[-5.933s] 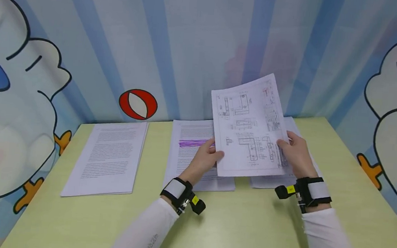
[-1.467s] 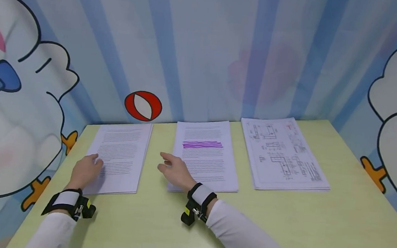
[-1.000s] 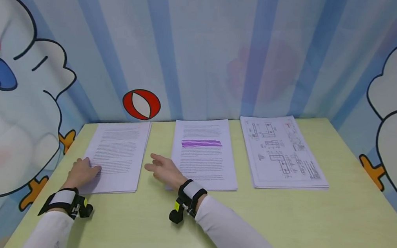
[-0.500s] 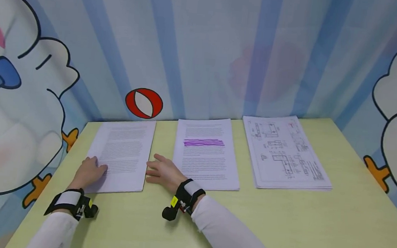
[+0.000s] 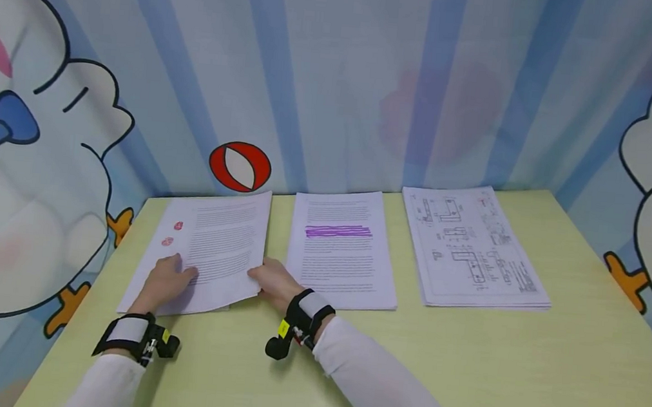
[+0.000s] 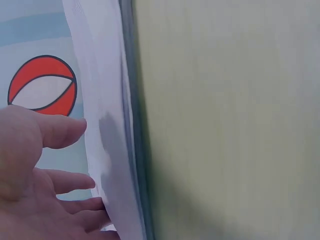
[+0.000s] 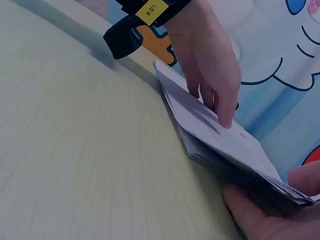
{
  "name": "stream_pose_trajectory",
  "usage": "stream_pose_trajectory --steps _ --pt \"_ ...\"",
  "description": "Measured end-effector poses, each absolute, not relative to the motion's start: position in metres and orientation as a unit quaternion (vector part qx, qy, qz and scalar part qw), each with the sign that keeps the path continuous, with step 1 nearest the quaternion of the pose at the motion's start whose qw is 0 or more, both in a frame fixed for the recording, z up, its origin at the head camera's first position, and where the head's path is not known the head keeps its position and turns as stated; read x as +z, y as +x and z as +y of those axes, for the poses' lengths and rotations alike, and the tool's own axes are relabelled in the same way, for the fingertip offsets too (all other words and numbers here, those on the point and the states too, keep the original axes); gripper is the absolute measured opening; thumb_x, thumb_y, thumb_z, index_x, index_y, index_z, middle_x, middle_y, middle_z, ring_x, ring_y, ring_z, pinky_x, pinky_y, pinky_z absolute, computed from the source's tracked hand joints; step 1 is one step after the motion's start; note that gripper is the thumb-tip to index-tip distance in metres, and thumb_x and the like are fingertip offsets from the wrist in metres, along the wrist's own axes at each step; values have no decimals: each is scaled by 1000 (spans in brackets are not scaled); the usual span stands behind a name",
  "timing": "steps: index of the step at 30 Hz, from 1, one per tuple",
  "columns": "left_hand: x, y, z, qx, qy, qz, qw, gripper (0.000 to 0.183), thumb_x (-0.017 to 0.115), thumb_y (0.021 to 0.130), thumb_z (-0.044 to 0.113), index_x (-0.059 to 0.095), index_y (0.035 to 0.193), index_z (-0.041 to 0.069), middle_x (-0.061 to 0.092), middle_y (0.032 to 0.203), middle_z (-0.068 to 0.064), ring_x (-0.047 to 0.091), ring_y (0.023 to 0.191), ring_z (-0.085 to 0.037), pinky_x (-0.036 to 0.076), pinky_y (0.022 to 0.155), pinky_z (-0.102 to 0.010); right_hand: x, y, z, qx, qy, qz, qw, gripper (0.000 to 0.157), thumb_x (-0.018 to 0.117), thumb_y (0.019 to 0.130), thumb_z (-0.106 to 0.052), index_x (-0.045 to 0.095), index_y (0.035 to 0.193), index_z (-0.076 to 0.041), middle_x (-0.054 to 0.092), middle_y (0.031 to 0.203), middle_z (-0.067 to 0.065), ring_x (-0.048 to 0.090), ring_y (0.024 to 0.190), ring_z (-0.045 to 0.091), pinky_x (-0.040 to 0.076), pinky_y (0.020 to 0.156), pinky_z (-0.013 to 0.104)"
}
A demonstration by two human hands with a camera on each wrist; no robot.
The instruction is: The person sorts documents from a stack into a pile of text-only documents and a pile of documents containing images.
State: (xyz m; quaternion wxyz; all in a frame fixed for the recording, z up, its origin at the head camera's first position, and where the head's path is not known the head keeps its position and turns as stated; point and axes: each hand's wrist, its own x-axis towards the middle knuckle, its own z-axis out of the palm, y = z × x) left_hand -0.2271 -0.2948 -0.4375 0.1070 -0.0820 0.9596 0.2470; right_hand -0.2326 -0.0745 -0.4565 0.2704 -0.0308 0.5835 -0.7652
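Note:
My left hand [image 5: 163, 283] rests on the lower left part of a stack of printed sheets [image 5: 226, 240], its fingers loosely extended over the paper. At the lower right edge of that stack, my right hand [image 5: 277, 283] pinches several sheets between thumb and fingers. Their near right corner is lifted, and a gap shows beneath the sheets [image 7: 235, 145] in the right wrist view. Two small red marks [image 5: 178, 225] show left of the text. The left wrist view has the left hand [image 6: 45, 175] beside the stack's edge, fingertips at the paper.
A text stack with purple highlighter strokes [image 5: 338, 232] lies just right of my right hand. Farther right is a stack of technical drawings [image 5: 475, 255]. All lie on a pale yellow-green table [image 5: 405, 365], with a striped cartoon curtain [image 5: 348, 82] behind.
The drawing sheet held earlier lies on the right stack. Both hands moved to the left stack; the right took its edge. Its top sheets shifted right and lifted, and red marks appeared.

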Motion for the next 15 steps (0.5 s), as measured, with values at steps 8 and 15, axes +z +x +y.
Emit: stream_pose_trajectory --steps 8,15 --pt "-438 -226 -274 308 -110 940 98 69 43 94 26 14 144 -13 15 149 -36 11 138 -50 14 112 -60 -460 -233 -68 -754 5 633 174 53 35 80 12 49 130 0 62 120 19 61 97 23 50 80 34" --pt "-433 -224 -269 358 -135 920 86 73 41 96 31 3 148 -4 9 153 -30 9 141 -46 15 113 -58 -451 -230 -54 -778 20 607 160 49 37 85 6 49 131 -6 63 120 14 60 91 20 50 74 32"
